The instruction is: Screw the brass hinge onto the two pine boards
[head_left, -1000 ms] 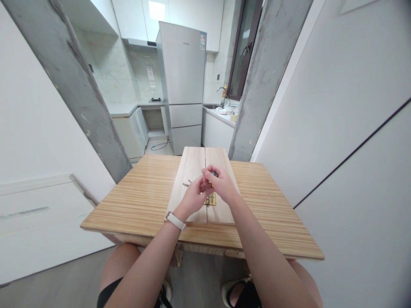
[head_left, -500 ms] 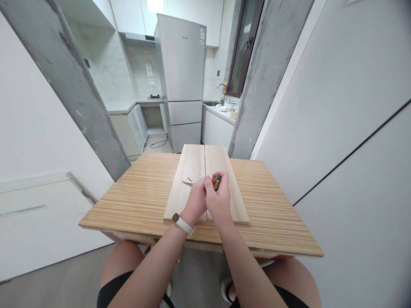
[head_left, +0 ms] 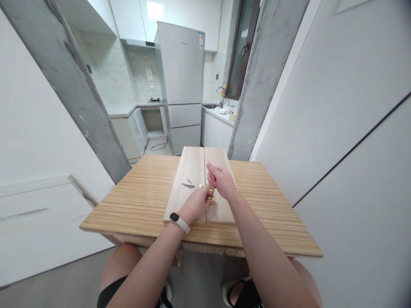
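Two light wooden boards lie side by side on a striped wooden table. A brass hinge sits across their seam. My right hand is closed in a fist round a small screwdriver, held upright with its tip down at the hinge. My left hand, with a watch band on the wrist, pinches at the hinge beside the screwdriver tip. Several loose screws lie on the left board, just left of my hands.
A white wall runs close along the table's right side. Two grey concrete pillars frame a kitchen behind, with a white fridge and a counter with a sink. My knees show under the table's near edge.
My right hand has lifted and turned the screwdriver upright over the hinge. The hinge, covered by both hands half a second ago, now shows. My left hand has dropped lower to it.
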A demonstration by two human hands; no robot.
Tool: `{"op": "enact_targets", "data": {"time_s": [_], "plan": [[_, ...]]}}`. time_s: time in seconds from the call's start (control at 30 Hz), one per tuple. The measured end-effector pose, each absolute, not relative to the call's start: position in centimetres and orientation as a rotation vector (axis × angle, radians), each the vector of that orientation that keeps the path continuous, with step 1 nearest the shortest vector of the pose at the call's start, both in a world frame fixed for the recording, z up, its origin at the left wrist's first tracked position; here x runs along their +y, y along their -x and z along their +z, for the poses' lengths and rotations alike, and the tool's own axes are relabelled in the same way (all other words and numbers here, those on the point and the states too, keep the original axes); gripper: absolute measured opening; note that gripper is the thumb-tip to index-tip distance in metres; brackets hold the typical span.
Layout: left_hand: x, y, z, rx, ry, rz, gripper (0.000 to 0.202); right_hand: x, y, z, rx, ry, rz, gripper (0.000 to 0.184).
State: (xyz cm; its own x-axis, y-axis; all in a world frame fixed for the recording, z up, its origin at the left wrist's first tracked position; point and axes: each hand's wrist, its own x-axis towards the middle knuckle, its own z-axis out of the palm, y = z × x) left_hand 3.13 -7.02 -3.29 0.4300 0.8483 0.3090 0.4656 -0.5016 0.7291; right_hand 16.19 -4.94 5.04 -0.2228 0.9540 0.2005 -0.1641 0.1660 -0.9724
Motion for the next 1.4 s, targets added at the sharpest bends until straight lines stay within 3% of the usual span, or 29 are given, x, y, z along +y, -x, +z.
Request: {"op": "enact_targets", "data": {"time_s": [0.2,0.53,0.83,1.1,1.23,1.4], "plan": [[-6.9,-3.3,-3.2,1.145,-2.203,0.875,0.026,-5.3,-15.9,5.0,-1.391,0.900,1.139,0.048],[-6.4,-3.3,-4.1,1.111,-2.244,0.894,0.016,-7.3,-17.3,4.4,-1.775,1.294,0.376,0.033],[-6.3,-3.1,-3.2,1.087,-2.316,0.928,0.011,-8.6,-19.2,7.8,-1.967,1.268,0.469,0.024],[-6.6,-2.4,-2.4,1.110,-2.343,0.939,0.012,-11.2,-19.9,10.7,-2.023,1.062,0.478,0.004],[-5.4,-0.1,-2.6,1.231,-2.176,1.101,0.014,-12.6,-21.4,11.1,-1.785,1.128,0.436,0.011],[-1.6,3.8,-3.7,1.417,-1.895,1.173,0.009,-13.3,-24.0,6.0,-1.419,1.193,0.565,0.030]]}}
